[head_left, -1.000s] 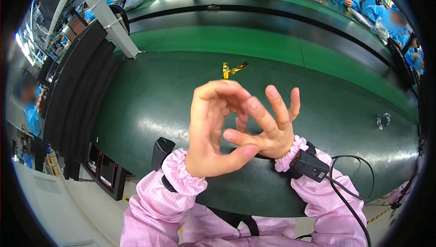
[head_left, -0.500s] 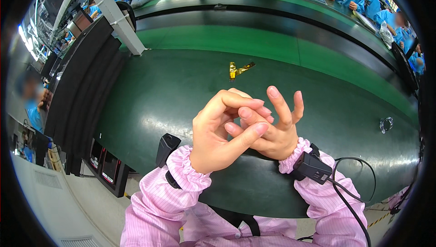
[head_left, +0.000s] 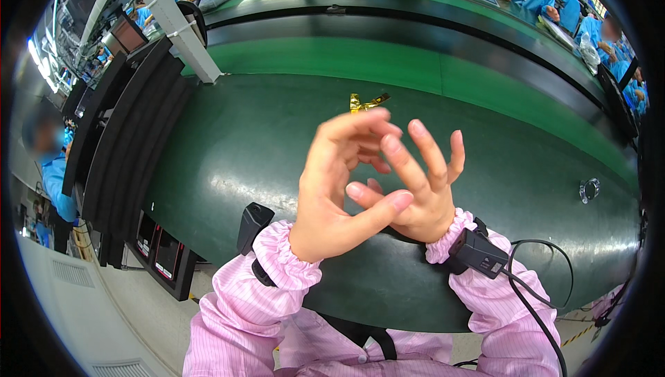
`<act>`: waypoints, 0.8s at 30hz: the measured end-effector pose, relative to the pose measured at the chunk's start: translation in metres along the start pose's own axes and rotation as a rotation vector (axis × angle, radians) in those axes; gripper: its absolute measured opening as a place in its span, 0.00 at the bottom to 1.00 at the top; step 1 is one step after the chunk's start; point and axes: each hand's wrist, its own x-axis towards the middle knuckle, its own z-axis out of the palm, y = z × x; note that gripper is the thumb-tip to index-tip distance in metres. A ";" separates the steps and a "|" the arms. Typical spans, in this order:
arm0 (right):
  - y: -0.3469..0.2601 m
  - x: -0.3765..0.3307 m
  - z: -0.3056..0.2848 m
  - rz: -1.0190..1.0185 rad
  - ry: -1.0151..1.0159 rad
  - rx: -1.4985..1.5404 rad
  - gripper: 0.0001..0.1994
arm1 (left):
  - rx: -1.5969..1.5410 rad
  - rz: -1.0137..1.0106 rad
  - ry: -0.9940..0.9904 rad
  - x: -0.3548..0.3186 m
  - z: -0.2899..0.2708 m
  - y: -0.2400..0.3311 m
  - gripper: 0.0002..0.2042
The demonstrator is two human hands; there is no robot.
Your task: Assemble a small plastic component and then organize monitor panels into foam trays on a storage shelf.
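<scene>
Above the dark green table my left hand [head_left: 332, 193] is held up with its fingers curved and apart, nothing visible in it. Its thumb crosses in front of my right hand [head_left: 424, 193], whose fingers are spread, and I see nothing held there. Whether the thumbs touch, I cannot tell. Just beyond my left fingertips lies a small shiny gold-coloured strip piece [head_left: 355, 104], bent like a Y and partly hidden behind the left fingers.
On the right of the green table [head_left: 242, 134] lies a clear ring-shaped thing [head_left: 589, 190]. A black device with a cable [head_left: 478, 253] is strapped to my right wrist, another [head_left: 255, 228] to my left. Black stacked trays [head_left: 135, 134] and a grey post [head_left: 173, 20] stand left. Co-workers in blue sit beyond.
My fingers have drawn apart: the left fingers have lifted up and away, and the right index finger has straightened. The left hand now covers part of the gold strip piece.
</scene>
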 end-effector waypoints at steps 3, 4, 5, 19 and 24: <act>0.005 0.002 -0.004 0.091 -0.034 0.087 0.26 | 0.072 0.060 0.075 0.004 -0.005 -0.005 0.41; 0.005 0.002 -0.005 0.105 -0.042 0.086 0.26 | 0.103 0.095 0.095 0.004 -0.008 -0.006 0.41; 0.005 0.003 -0.005 0.118 -0.050 0.085 0.26 | 0.134 0.130 0.114 0.004 -0.010 -0.007 0.41; 0.006 0.003 -0.004 0.059 -0.017 0.068 0.32 | -1.108 -0.224 -0.063 0.006 -0.031 0.004 0.19; 0.007 0.001 -0.003 0.035 -0.008 0.051 0.33 | -1.117 -0.245 -0.079 0.007 -0.030 0.004 0.18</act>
